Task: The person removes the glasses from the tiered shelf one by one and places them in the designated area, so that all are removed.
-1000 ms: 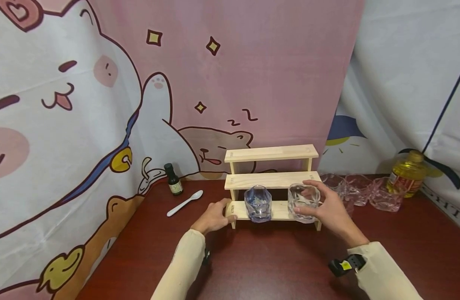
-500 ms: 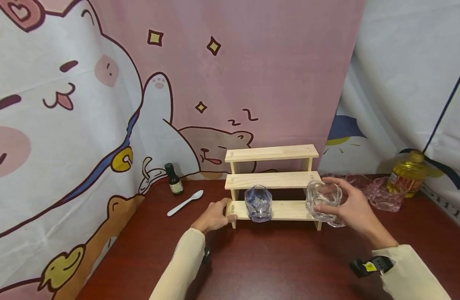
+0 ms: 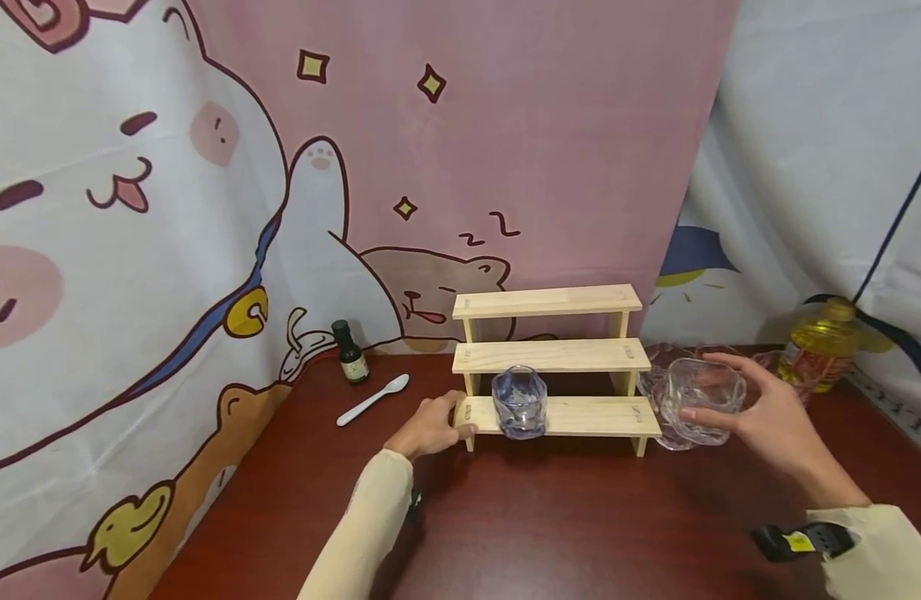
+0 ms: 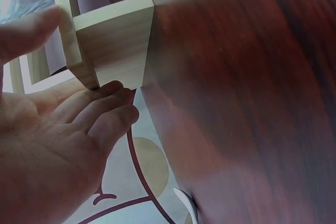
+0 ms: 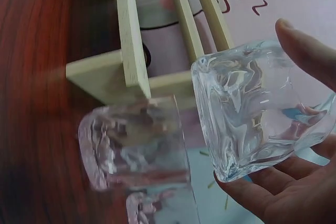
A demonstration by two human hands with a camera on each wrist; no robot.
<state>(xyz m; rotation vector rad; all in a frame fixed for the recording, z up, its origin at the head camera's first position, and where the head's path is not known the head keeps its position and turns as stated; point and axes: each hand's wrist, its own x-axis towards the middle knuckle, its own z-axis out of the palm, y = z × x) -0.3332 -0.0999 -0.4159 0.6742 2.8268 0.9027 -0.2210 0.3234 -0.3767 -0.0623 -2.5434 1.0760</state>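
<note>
A three-step wooden display rack (image 3: 553,356) stands on the table, and my left hand (image 3: 427,427) grips the left end of its lowest step. The left wrist view has the thumb on one side of the board and the fingers at its end (image 4: 118,48). To the right of the rack, my right hand (image 3: 778,425) holds a clear, wavy-walled drinking glass (image 5: 247,114) between thumb and fingers. In the head view this glass overlaps a pinkish glass (image 5: 136,145) on the table behind it. A bluish glass (image 3: 520,404) sits on the lowest step, left of its middle.
Several pinkish glasses stand at the back right, partly hidden by my right hand. An oil bottle (image 3: 816,346) is behind them. Left of the rack are a small dark bottle (image 3: 351,353) and a white spoon (image 3: 373,401). A printed cloth (image 3: 580,150) hangs behind the table.
My right hand has lifted the clear glass off the lowest step and carried it right, past the rack's end. My left hand stays at the rack; the head view has shifted slightly.
</note>
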